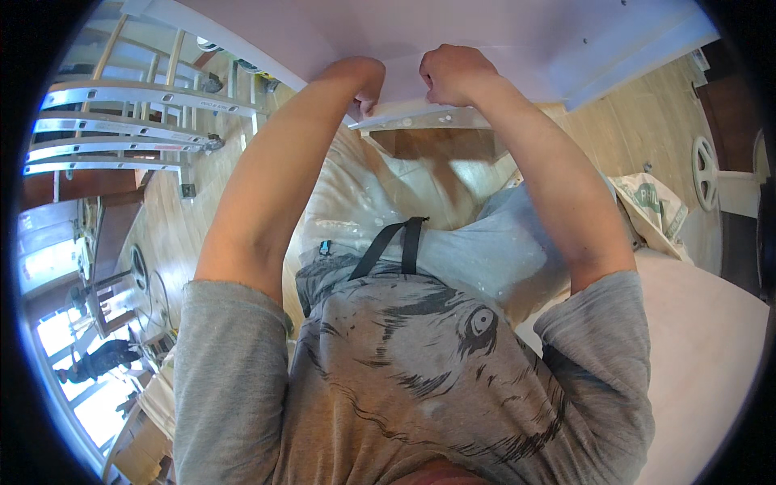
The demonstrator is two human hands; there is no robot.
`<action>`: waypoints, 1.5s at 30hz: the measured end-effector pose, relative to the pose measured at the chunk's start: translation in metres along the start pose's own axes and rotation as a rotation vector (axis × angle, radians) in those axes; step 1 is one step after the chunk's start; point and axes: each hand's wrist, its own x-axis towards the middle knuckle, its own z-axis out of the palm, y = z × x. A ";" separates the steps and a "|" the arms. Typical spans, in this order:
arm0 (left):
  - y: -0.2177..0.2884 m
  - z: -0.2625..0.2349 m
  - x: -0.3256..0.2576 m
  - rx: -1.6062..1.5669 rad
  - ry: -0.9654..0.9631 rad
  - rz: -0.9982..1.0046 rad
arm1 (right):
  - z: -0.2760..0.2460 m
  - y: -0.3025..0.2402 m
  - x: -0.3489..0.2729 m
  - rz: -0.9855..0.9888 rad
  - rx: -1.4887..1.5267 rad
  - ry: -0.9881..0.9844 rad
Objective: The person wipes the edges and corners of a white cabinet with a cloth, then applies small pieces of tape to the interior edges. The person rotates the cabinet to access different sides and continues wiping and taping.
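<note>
Both my arms reach forward to a large white panelled piece [517, 48], which looks like a cabinet or an open box. My left hand [365, 84] bends at the wrist by its near edge, at the left. Its fingers are curled and partly hidden behind the wrist. My right hand [456, 74] is closed in a fist a little to the right, over the same near edge. Whatever either hand may hold cannot be made out. Between and below the hands runs a narrow white edge strip [432, 121] with small marks on it.
Aluminium ladders [153, 97] stand at the left on the wood-look floor [206, 174]. A brown block or box [436, 144] lies beneath the white edge. A printed cream bag [653, 206] is at my right, near a pale rounded surface [703, 331]. A person [105, 360] is far left.
</note>
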 end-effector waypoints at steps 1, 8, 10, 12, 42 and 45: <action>-0.003 0.004 0.004 -0.004 -0.038 0.000 | 0.002 -0.001 0.004 -0.016 0.002 0.032; 0.020 0.003 -0.024 -0.028 0.087 -0.078 | 0.013 -0.015 0.016 -0.073 -0.030 0.073; 0.017 0.008 -0.024 -0.052 0.156 -0.032 | 0.011 -0.019 0.017 -0.070 -0.049 0.064; 0.017 0.008 -0.028 -0.043 0.170 0.007 | 0.012 -0.020 0.017 -0.041 -0.044 0.090; 0.016 0.012 -0.021 -0.168 0.304 -0.043 | 0.023 -0.037 0.016 -0.038 -0.145 0.250; 0.015 0.016 -0.021 -0.187 0.308 -0.034 | 0.021 -0.040 0.016 -0.039 -0.147 0.240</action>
